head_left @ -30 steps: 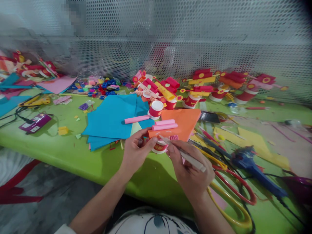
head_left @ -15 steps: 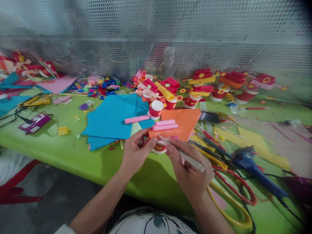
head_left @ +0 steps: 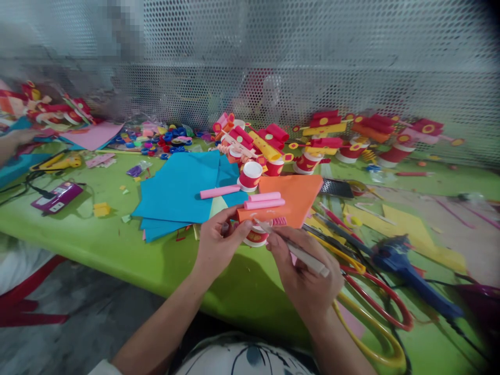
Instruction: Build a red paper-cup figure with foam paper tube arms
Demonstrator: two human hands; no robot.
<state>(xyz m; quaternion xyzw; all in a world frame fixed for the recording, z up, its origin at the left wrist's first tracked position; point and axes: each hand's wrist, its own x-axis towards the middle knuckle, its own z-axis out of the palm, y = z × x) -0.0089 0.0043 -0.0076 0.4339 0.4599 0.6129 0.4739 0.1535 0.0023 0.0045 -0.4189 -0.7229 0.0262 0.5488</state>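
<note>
My left hand [head_left: 221,235] pinches the left end of an orange foam piece [head_left: 261,214], thumb in front. Two pink foam rolls [head_left: 265,201] lie along the top of that piece. Under it stands a small red-and-white paper cup [head_left: 257,237], with a pink zigzag strip [head_left: 278,221] at its right. In my right hand [head_left: 308,265], held like a pen, is a slim grey pointed tool [head_left: 307,257] resembling a craft knife. Its tip is at the front of the orange piece beside my left thumb; I cannot tell whether it touches.
Blue foam sheets [head_left: 175,192], a pink roll [head_left: 220,191] and a white-topped cup [head_left: 250,176] lie beyond my left hand. Decorated cup models [head_left: 308,161] line the back. Scissors [head_left: 375,297] and a blue glue gun [head_left: 414,273] lie right. Another person's hand [head_left: 15,140] is at far left.
Another person's hand and forearm have come into view at the far left. My own hands, the orange piece and the pointed tool have hardly moved.
</note>
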